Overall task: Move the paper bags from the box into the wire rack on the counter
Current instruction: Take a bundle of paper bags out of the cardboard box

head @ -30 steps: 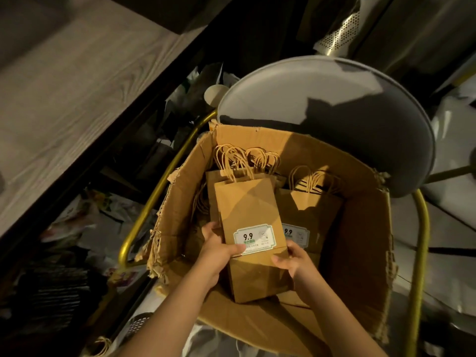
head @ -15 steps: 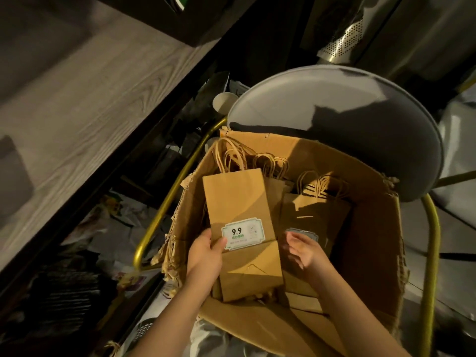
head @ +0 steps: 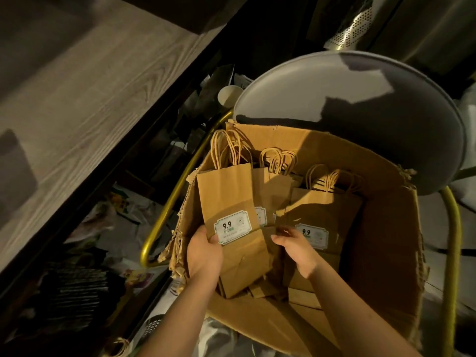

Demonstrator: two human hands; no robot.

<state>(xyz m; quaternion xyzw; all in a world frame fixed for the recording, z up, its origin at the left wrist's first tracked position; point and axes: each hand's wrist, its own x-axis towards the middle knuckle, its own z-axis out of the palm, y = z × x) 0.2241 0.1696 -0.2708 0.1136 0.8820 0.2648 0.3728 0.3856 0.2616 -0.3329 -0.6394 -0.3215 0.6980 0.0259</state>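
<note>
An open cardboard box (head: 386, 240) sits on a chair and holds several flat brown paper bags with twine handles and white "9.9" labels. My left hand (head: 204, 253) grips a stack of bags (head: 229, 199) at its left edge, thumb on the label, lifted toward the box's left wall. My right hand (head: 296, 247) reaches into the box with fingers spread, touching the bags between the held stack and the right-hand pile of bags (head: 324, 215). A middle pile (head: 268, 191) stands behind. No wire rack is in view.
A grey wood-grain counter (head: 77, 112) runs along the left. The chair has a round grey backrest (head: 360, 119) and a gold metal frame (head: 170, 202). Cluttered papers and a dark shelf lie below the counter at the left.
My left hand has carried the stack of bags leftward and up. My right hand let go of that stack and moved right, onto the bags left in the box.
</note>
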